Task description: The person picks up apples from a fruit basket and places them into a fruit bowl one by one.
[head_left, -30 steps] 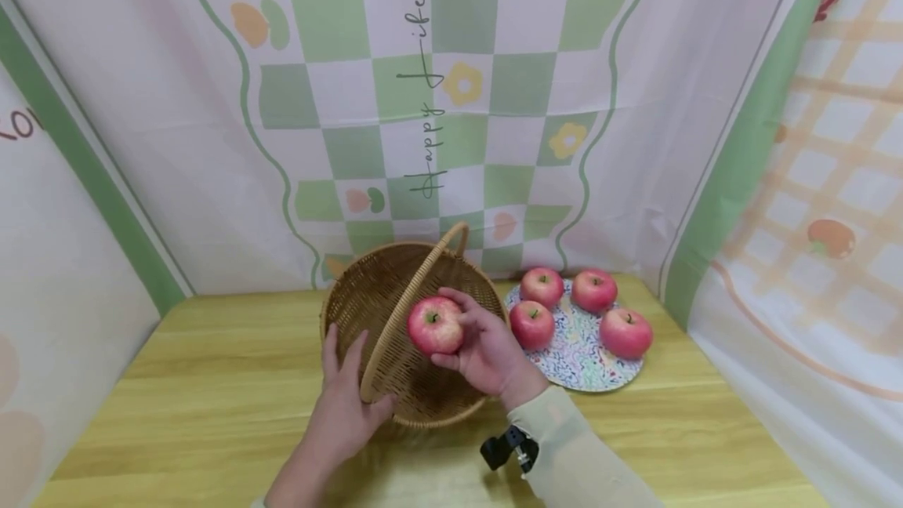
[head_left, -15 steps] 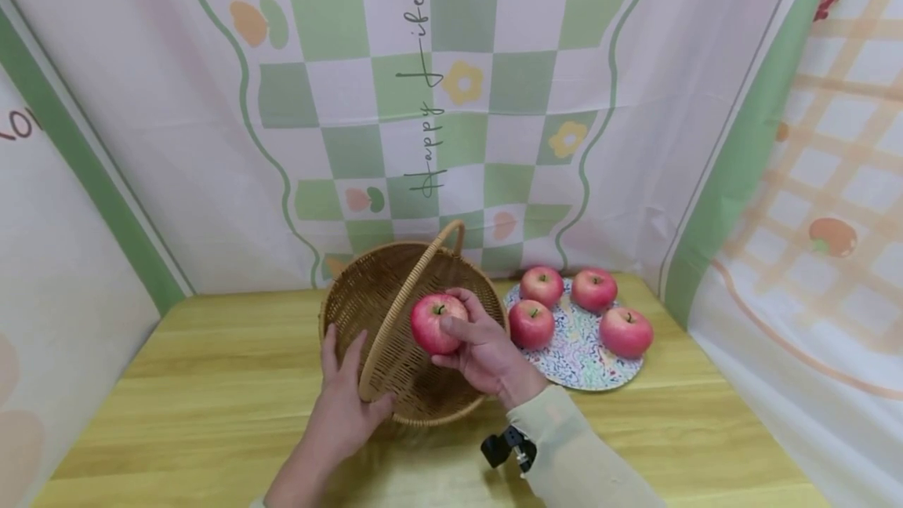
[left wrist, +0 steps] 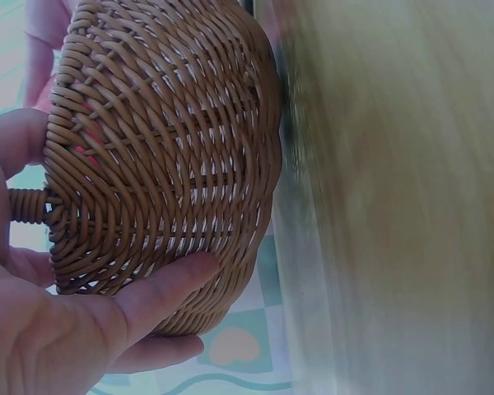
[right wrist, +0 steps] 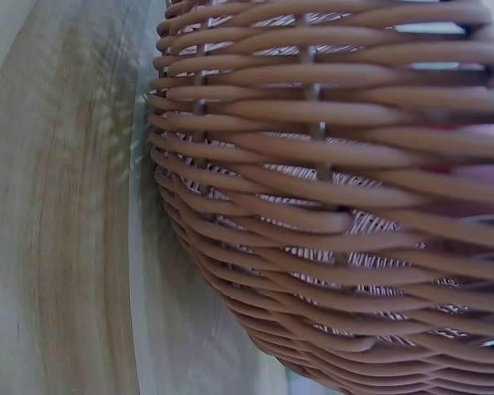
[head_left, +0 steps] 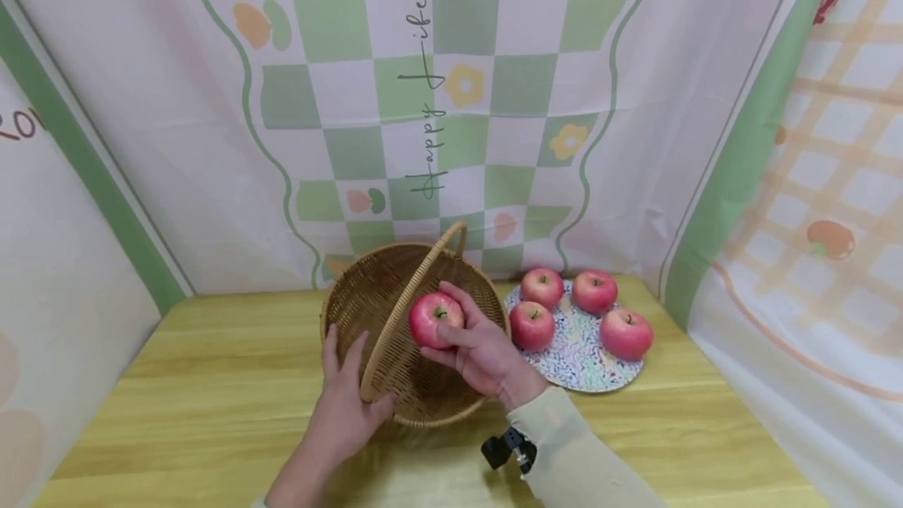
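Observation:
My right hand holds a red apple over the right half of a round wicker basket, just right of its arched handle. The thumb lies across the apple's front, and the stem end is in sight. At the basket's near left side, my left hand grips the rim around the foot of the handle. In the left wrist view, the left hand has fingers lying along the outside of the weave. The right wrist view is mostly filled by the basket's wall; the right hand is hidden there.
A round patterned plate with several red apples stands right of the basket on the wooden table. A checkered cloth hangs behind. A black camera mount sits at the right wrist.
The apple has turned slightly in my right hand, and the thumb has come round onto its front. The right fingers have shifted a little. My left hand and the basket stay put.

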Tool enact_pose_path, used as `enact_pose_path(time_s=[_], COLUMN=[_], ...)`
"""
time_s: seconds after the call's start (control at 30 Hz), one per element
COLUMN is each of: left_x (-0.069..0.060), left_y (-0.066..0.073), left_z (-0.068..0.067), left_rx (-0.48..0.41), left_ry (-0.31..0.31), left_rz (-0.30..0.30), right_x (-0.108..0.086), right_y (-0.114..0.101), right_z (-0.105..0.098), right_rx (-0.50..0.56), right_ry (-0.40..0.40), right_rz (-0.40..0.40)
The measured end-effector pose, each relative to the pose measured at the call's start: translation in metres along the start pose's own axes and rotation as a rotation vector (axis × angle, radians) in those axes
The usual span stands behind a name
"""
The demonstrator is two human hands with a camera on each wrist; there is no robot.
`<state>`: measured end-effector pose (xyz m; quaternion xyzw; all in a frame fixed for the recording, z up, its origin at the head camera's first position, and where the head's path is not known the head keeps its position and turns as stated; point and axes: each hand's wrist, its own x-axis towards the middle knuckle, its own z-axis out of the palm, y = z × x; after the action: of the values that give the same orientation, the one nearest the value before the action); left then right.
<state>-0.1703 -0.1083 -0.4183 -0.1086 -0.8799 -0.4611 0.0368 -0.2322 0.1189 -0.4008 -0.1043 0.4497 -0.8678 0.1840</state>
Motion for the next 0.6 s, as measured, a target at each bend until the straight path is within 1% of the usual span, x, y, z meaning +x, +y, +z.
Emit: enact_pose_path(time_s=[0.13,0.33,0.47,0.6], left_x=[0.0002,0.0006,0.0009,0.0012], left_y=[-0.0001,-0.0005,-0.0006,-0.0005], left_z=[0.0002,0.0002,0.0,0.0003], left_rx=[0.001,-0.001,-0.005,-0.007], left_ry=[0.0,-0.004,-0.005,-0.008], left_rz=[0.001,0.001,-0.004,-0.008], right_x=[-0.0005,0.0013,0.0019,0.0018], right_y=[-0.0002,0.0024,0.0034,0.0031], right_z=[-0.0004,0.0003,0.0008,0.0014], right_rx=[0.018,0.035,0.006,-0.019], right_ry=[0.007,0.067,0.092,0.095], right_rz=[-0.015,-0.063,-0.088,-0.1])
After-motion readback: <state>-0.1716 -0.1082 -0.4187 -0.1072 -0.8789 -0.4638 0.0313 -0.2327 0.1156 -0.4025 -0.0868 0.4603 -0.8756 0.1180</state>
